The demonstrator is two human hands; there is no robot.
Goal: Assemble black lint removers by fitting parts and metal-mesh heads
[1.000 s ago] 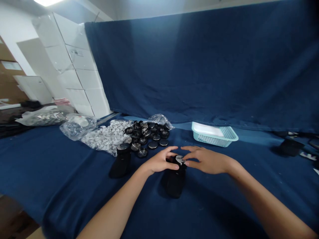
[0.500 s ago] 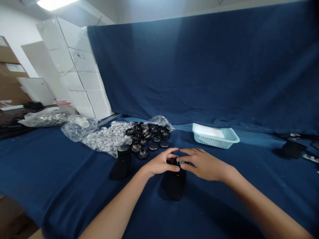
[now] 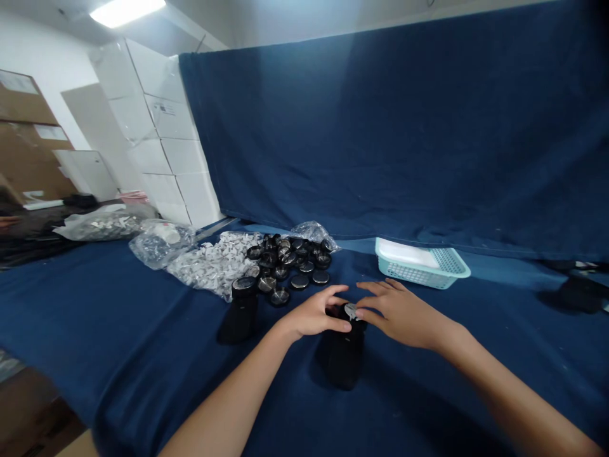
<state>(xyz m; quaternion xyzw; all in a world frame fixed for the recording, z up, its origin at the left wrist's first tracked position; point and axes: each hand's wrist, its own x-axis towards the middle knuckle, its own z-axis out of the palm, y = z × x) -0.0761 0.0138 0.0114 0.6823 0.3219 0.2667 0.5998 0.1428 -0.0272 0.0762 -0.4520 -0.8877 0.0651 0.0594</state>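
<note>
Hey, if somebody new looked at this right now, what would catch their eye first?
Probably the big dark blue cloth hanging across the back. Next, the two bare hands, left and right, around the top of a black piece with a pale part on it. Beyond them, the light teal basket stands out to the right, against a heap of black round pieces to the left.

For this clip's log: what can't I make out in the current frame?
- Grip on the grey piece: head view, right hand's fingers cover its edge.
- Far side of the black stand: head view, hidden by its front and the left hand.
- Label print: head view, too small.
- Dark item at right: head view, blurred.
</note>
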